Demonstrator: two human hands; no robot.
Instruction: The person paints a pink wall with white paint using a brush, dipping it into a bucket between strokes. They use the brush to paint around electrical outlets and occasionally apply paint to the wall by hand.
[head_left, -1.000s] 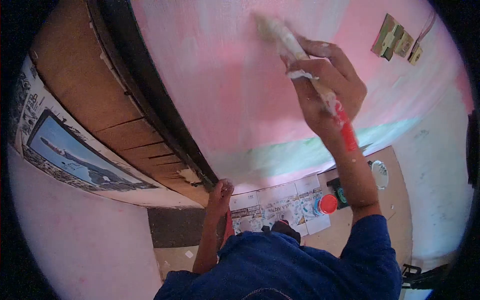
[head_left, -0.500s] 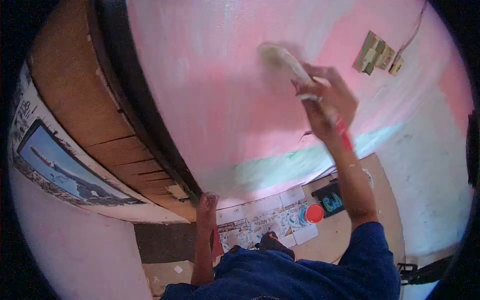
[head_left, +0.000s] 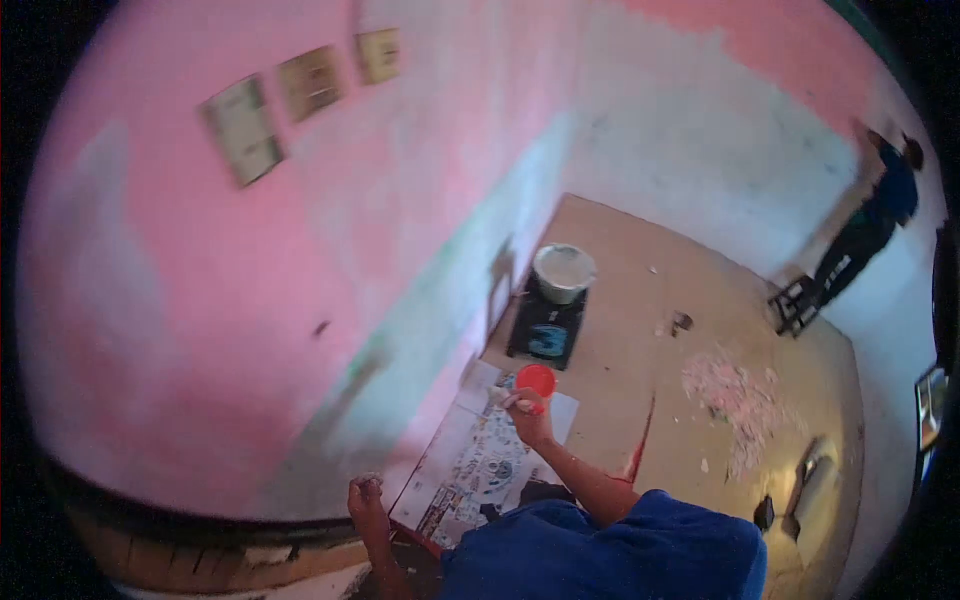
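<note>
My right hand (head_left: pixel 528 415) is closed around the handle of a paintbrush; its pale bristle end (head_left: pixel 498 398) points left. Just beyond this hand is a round red tub (head_left: pixel 537 379), partly hidden by it. My left hand (head_left: pixel 367 495) is low at the left, in front of the foot of the pink wall (head_left: pixel 250 330), with its fingers curled in. What it grips, if anything, is too small to make out. Pink and whitish patches cover the wall, with a pale green band lower down.
A bucket of whitish stuff (head_left: pixel 564 268) stands on a black stool (head_left: pixel 545 335). Printed sheets (head_left: pixel 480 450) lie below me. Pink scrapings (head_left: pixel 735 395) litter the tan floor. A person (head_left: pixel 880 210) stands on a dark stool (head_left: pixel 795 305) at the far wall. Wall plates (head_left: pixel 310 82) hang upper left.
My view has swung right, bringing the room, bucket and other person into sight. My right hand has come down from the wall with the paintbrush, towards the red tub.
</note>
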